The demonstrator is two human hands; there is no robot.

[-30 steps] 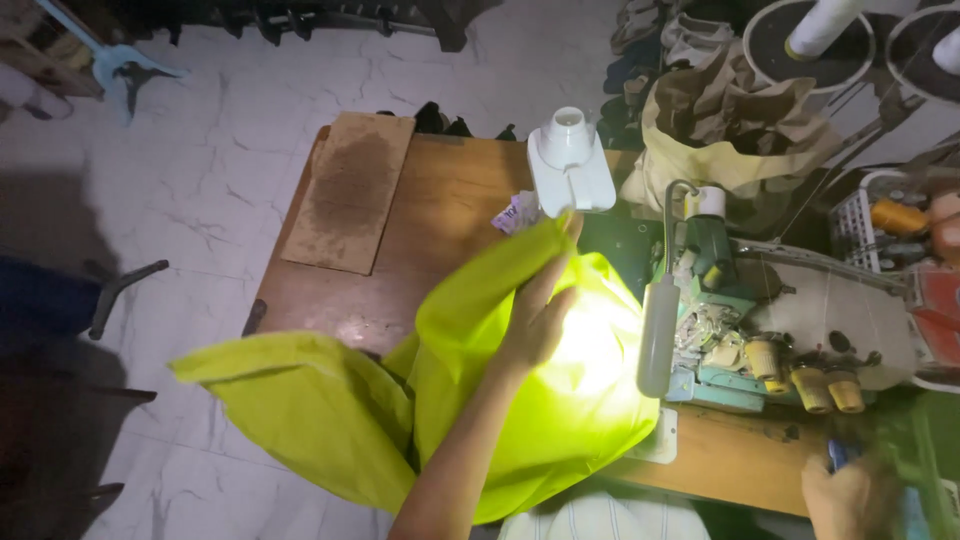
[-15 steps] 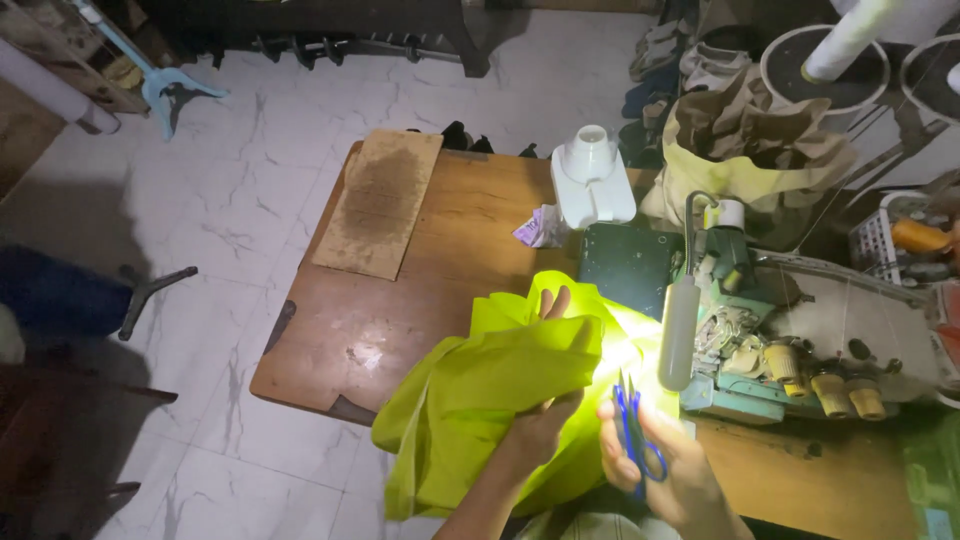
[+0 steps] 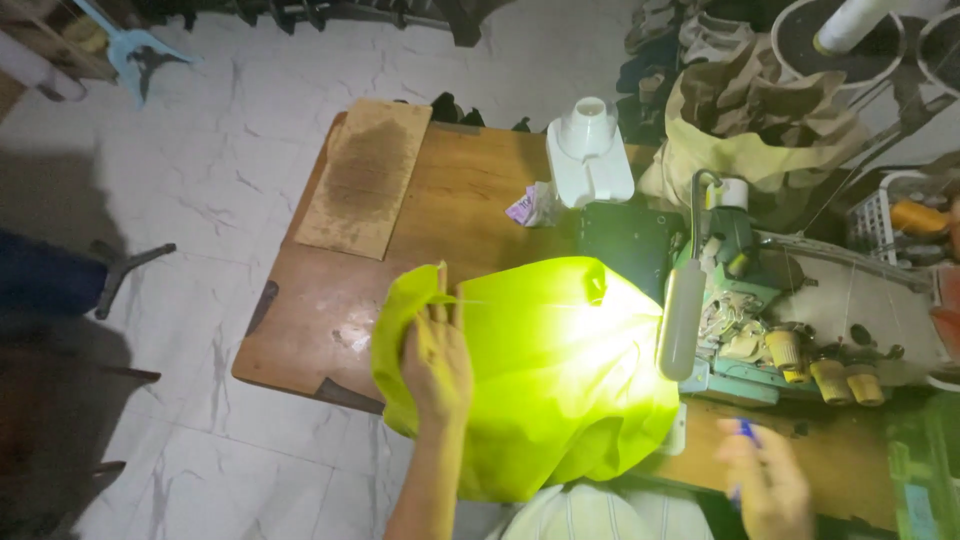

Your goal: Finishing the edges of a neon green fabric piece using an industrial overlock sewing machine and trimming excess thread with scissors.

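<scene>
**Hands at a sewing tabletop with bright green cloth**

The left hand [image 3: 436, 362] lies on a bright yellow-green cloth [image 3: 545, 385], fingers stretched forward, its grip pressing a fold at the cloth's left edge. The cloth spreads to the right of that hand, across the front of the wooden tabletop [image 3: 330, 310], lit by a lamp [image 3: 682, 320]. Just beyond the cloth's right edge stands a green sewing machine [image 3: 775, 330]. The right hand [image 3: 770, 488], low and blurred, seems to close its grip on a small blue tool [image 3: 744, 432]. Far ahead of the left hand lies a brown board [image 3: 365, 175].
</scene>
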